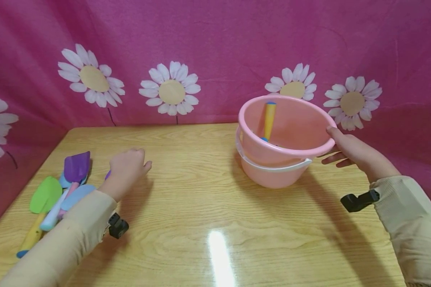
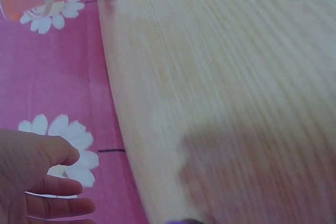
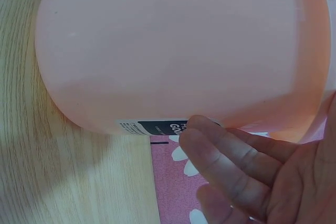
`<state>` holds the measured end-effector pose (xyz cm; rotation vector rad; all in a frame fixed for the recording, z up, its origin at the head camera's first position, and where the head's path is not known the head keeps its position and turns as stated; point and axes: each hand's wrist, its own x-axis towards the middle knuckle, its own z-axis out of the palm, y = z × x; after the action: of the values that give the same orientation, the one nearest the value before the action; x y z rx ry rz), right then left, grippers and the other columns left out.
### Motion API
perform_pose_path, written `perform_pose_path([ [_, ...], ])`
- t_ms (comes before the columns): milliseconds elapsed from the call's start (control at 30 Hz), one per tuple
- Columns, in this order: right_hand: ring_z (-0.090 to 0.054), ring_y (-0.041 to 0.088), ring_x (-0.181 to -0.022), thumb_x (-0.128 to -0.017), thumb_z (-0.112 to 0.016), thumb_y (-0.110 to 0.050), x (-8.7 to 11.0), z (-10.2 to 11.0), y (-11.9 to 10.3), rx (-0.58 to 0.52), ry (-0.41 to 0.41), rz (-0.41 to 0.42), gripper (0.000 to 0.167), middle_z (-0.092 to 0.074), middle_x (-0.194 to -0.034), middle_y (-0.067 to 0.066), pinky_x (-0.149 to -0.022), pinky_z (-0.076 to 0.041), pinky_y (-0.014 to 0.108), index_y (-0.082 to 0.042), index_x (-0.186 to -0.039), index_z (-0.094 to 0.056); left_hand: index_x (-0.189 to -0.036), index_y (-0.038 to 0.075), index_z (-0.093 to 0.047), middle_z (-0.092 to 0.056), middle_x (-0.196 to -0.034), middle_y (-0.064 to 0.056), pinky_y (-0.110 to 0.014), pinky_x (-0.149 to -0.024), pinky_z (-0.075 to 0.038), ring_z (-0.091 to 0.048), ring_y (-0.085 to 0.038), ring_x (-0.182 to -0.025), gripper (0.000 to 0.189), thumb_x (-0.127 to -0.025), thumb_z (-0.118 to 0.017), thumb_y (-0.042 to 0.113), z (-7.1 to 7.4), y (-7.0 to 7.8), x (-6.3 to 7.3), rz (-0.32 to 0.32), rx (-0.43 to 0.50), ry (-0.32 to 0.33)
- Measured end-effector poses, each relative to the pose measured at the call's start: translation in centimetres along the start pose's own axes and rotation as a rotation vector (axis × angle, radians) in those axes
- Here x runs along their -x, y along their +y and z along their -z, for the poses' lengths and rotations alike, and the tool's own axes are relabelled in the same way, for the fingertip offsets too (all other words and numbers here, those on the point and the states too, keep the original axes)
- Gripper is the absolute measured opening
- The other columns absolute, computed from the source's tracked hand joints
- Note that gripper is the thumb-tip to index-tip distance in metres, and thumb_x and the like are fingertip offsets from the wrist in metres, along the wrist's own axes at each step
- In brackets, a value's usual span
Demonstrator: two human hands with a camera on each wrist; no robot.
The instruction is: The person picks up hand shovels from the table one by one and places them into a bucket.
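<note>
A pink bucket (image 1: 276, 169) stands on the table at the right, its white handle (image 1: 280, 168) hanging down in front. My right hand (image 1: 357, 153) holds its right rim, thumb over the edge and fingers against the outside wall near a dark label (image 3: 163, 127). Inside the bucket leans a yellow handle (image 1: 269, 119) with blue ends. Over the left of the table is my left hand (image 1: 127, 171); its fingers (image 2: 60, 206) are loosely bent with nothing seen between them. A bit of something purple (image 1: 108, 174) shows beside that wrist, mostly hidden.
Several toy shovels lie piled at the left, among them a green shovel (image 1: 46, 195) with a yellow handle, a purple shovel (image 1: 77, 166) and a blue one (image 1: 78, 196) partly behind the left sleeve. A pink flowered cloth (image 1: 215, 48) hangs behind the wooden table (image 1: 186, 199).
</note>
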<state>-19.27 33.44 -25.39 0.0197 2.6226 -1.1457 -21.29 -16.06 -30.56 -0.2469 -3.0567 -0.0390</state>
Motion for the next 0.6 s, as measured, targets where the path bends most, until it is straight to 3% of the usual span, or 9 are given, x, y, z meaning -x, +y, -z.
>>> perform_pose_path([
  [167,-0.064,0.024,-0.082,-0.092,-0.016,-0.054,0.0,-0.2,0.1,-0.004,0.007,0.001,0.072,-0.061,-0.104,0.018,-0.065,-0.048,0.037,0.006,-0.124,-0.039,-0.078,-0.002,-0.053,-0.049,-0.065,-0.012,-0.037,-0.04,-0.037,-0.05,-0.027,-0.055,0.027,-0.085,-0.056,0.024,-0.4,-1.8,1.0,0.024,0.007,-0.024],
  [400,-0.063,0.025,-0.083,-0.092,-0.017,-0.054,-0.2,-0.2,-0.1,-0.007,0.006,-0.001,0.072,-0.062,-0.103,0.016,-0.066,-0.048,0.037,0.006,-0.125,-0.039,-0.105,-0.009,-0.052,-0.056,-0.091,-0.028,-0.051,-0.049,-0.039,-0.055,-0.045,-0.076,0.043,-0.084,-0.056,0.027,-1.0,-4.1,2.3,0.131,0.006,-0.099],
  [600,-0.063,0.024,-0.082,-0.092,-0.016,-0.055,-0.3,-0.1,-0.2,-0.012,0.005,0.001,0.072,-0.063,-0.102,0.013,-0.065,-0.048,0.037,0.005,-0.125,-0.039,-0.106,-0.012,-0.049,-0.054,-0.094,-0.033,-0.057,-0.056,-0.04,-0.053,-0.05,-0.081,0.048,-0.083,-0.057,0.029,-1.9,-5.8,3.4,0.183,0.032,-0.171],
])
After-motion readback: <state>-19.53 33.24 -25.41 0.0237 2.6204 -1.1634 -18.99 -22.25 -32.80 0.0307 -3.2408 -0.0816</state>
